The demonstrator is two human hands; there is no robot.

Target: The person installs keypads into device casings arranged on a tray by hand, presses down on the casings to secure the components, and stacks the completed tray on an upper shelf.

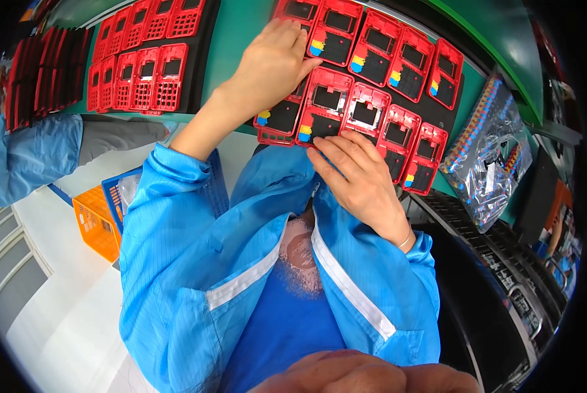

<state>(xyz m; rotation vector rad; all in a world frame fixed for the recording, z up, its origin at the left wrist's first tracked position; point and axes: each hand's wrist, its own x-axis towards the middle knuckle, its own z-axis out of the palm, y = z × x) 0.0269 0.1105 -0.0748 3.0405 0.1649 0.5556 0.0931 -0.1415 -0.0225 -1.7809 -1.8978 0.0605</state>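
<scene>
1. Left hand [267,65]: reaches over the left end of two rows of red housings [336,33], fingers stretched and close together, thumb spread a little aside. Tips partly out of sight; cannot tell whether it grips anything.
2. Right hand [359,177]: low over the nearer row, fingers loosely extended, thumb and index tips close together at the lower end of the second housing from the left. Any small piece between them is hidden; cannot tell.
3. Housings lie on a dark board [452,105] on the green tabletop [231,39]. Several carry red, yellow and blue key pieces [357,63] along one lower edge.
4. Step in hand, my judgement: fitting or settling key pieces in the housings. A move from here would call for fingertip precision, light pressure, and neighbours left undisturbed.
5. Right of the rows: a clear bag [486,157] with many similar coloured pieces. Left: a second group of red housings with hole grids [169,78], no coloured keys visible on them.
6. Brands, labels, writing: none legible on the housings; key markings too small to make out.
</scene>
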